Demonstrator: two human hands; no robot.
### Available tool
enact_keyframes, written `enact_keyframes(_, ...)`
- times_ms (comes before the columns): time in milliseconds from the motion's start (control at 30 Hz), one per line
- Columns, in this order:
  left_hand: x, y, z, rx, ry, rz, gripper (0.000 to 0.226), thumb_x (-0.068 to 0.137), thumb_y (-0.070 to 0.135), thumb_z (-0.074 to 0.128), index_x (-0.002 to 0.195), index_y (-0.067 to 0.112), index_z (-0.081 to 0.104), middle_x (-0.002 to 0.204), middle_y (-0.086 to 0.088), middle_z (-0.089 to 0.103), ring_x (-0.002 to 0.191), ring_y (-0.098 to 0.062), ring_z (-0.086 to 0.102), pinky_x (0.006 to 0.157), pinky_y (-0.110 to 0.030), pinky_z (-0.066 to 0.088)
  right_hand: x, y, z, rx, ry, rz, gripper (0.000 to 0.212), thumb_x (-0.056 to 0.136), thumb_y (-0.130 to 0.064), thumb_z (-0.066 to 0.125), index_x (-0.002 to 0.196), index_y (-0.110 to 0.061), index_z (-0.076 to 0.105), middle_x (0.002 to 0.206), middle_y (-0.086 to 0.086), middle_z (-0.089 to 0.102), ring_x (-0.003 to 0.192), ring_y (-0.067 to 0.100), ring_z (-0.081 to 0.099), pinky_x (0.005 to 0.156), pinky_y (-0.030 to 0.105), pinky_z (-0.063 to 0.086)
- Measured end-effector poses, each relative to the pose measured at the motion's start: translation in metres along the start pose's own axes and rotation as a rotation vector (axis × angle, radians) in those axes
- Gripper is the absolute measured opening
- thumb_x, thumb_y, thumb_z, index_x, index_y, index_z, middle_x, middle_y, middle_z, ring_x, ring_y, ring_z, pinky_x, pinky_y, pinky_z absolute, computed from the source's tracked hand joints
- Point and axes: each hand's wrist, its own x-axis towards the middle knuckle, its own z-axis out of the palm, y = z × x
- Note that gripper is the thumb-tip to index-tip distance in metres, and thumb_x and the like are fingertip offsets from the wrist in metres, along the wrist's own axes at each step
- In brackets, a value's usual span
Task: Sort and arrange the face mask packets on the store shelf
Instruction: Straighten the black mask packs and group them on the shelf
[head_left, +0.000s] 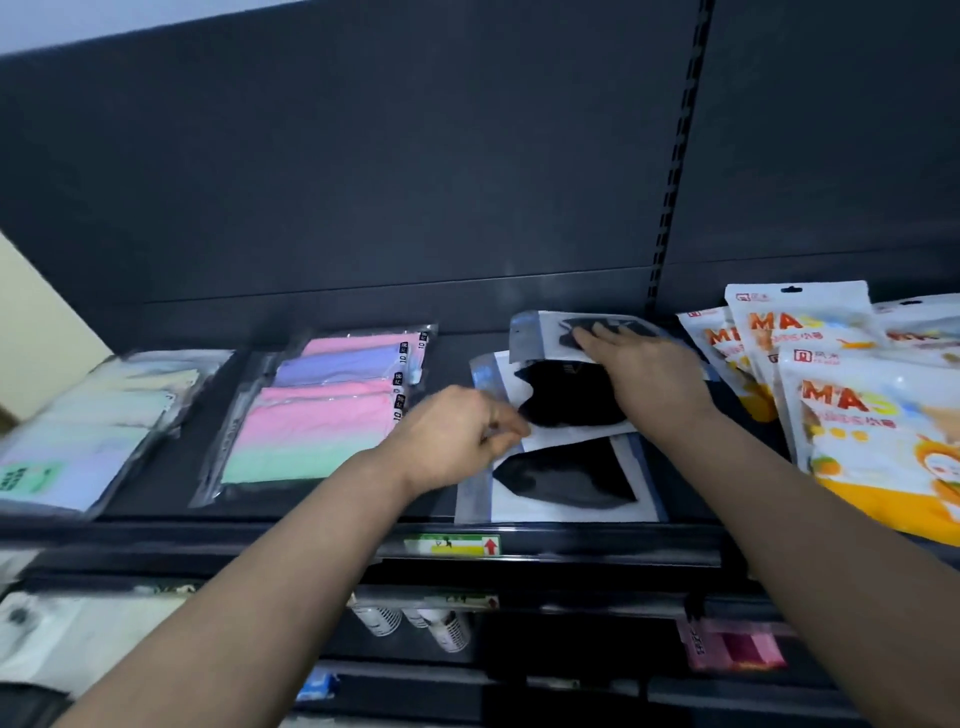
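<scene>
Squaring the black mask packets (566, 483) overlapped midway along the shelf (452, 356) | left hand (457, 441): grip pinching the middle packet (566, 395) at its left edge | right hand (644, 374): spread flat on the rear packet (540, 332) | tip: pin the rear, slide the middle until edges align.

Three black-mask packets lie overlapped in a column on the shelf (311, 535): rear packet (540, 338), middle packet (566, 395), front packet (566, 483). The right hand (644, 369) rests flat, fingers straight, on the rear packet. The left hand (457, 441) pinches the left edge of the middle packet. Pastel packets (322, 415) lie to the left; orange-and-white packets (872, 415) lie overlapped to the right.
</scene>
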Motion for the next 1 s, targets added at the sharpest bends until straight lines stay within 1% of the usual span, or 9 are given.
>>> enact_keyframes(100,-0.006,0.007,0.018,0.092,-0.232,0.007,0.061,0.087,0.047,0.064,0.143,0.038,0.042,0.155,0.007,0.034,0.141,-0.014,0.035,0.111,-0.033,0.035,-0.028,0.004,-0.012,0.018,0.173,0.036,0.054,0.077,0.003,0.069,0.126,-0.016,0.061,0.121,0.015,0.064,0.104,0.037,0.065,0.080,0.042,0.055)
enact_keyframes(167,-0.005,0.007,0.030,0.111,-0.295,-0.041,0.079,0.084,0.055,0.063,0.150,0.039,0.024,0.163,0.004,0.012,0.148,-0.016,0.017,0.119,-0.042,0.022,-0.046,0.004,-0.021,0.029,0.236,0.030,0.056,0.076,0.006,0.068,0.126,-0.017,0.062,0.121,0.014,0.064,0.106,0.036,0.064,0.082,0.041,0.054)
enact_keyframes(233,0.001,0.001,0.039,0.094,-0.305,-0.098,0.080,0.085,0.058,0.060,0.152,0.040,0.019,0.164,0.005,0.005,0.150,-0.015,0.009,0.120,-0.050,0.012,-0.061,0.002,-0.025,0.008,0.280,0.043,0.059,0.072,0.010,0.069,0.124,-0.019,0.064,0.120,0.011,0.065,0.105,0.034,0.065,0.080,0.039,0.054)
enact_keyframes(367,0.025,-0.018,0.036,0.108,-0.272,-0.146,0.075,0.087,0.058,0.056,0.151,0.040,0.022,0.163,0.009,0.012,0.149,-0.015,0.012,0.118,-0.053,0.007,-0.080,0.001,-0.025,0.023,0.295,0.035,0.066,0.061,0.017,0.073,0.117,-0.017,0.068,0.115,0.010,0.068,0.100,0.033,0.067,0.078,0.040,0.055)
enact_keyframes(567,0.056,-0.037,0.039,0.102,-0.122,-0.142,0.083,0.083,0.061,0.060,0.152,0.035,0.023,0.159,0.005,0.023,0.142,-0.025,0.025,0.116,-0.048,0.023,-0.086,-0.006,-0.029,0.009,0.323,0.102,0.062,0.064,0.014,0.072,0.117,-0.018,0.069,0.114,0.007,0.069,0.102,0.031,0.067,0.078,0.040,0.058)
enact_keyframes(767,0.070,-0.041,0.044,0.151,-0.114,-0.056,0.067,0.086,0.063,0.054,0.144,0.035,0.037,0.155,0.006,0.033,0.140,-0.023,0.033,0.115,-0.049,0.025,-0.082,-0.008,-0.033,-0.107,0.333,0.162,0.063,0.063,0.012,0.075,0.117,-0.018,0.068,0.114,0.004,0.069,0.101,0.027,0.068,0.077,0.034,0.056)
enact_keyframes(833,0.074,-0.037,0.042,0.322,-0.120,0.003,0.056,0.090,0.060,0.048,0.137,0.030,0.045,0.141,0.003,0.050,0.126,-0.026,0.050,0.102,-0.041,0.040,-0.081,-0.010,-0.033,-0.116,0.343,0.174,0.061,0.064,0.011,0.075,0.117,-0.019,0.069,0.113,0.003,0.070,0.101,0.025,0.068,0.079,0.032,0.055)
enact_keyframes(900,0.077,-0.033,0.038,0.503,-0.081,0.069,0.045,0.096,0.053,0.042,0.128,0.022,0.050,0.123,-0.003,0.061,0.109,-0.029,0.060,0.081,-0.034,0.044,-0.081,-0.012,-0.032,-0.132,0.347,0.180,0.061,0.064,0.010,0.076,0.116,-0.020,0.069,0.113,0.002,0.070,0.100,0.024,0.068,0.080,0.031,0.055)
enact_keyframes(1000,0.077,-0.028,0.039,0.617,-0.010,0.176,0.035,0.100,0.030,0.039,0.132,0.018,0.046,0.125,-0.005,0.061,0.107,-0.029,0.062,0.072,-0.034,0.045,-0.080,-0.013,-0.033,-0.117,0.378,0.193,0.059,0.066,0.011,0.074,0.117,-0.019,0.069,0.112,0.002,0.070,0.100,0.025,0.068,0.080,0.033,0.055)
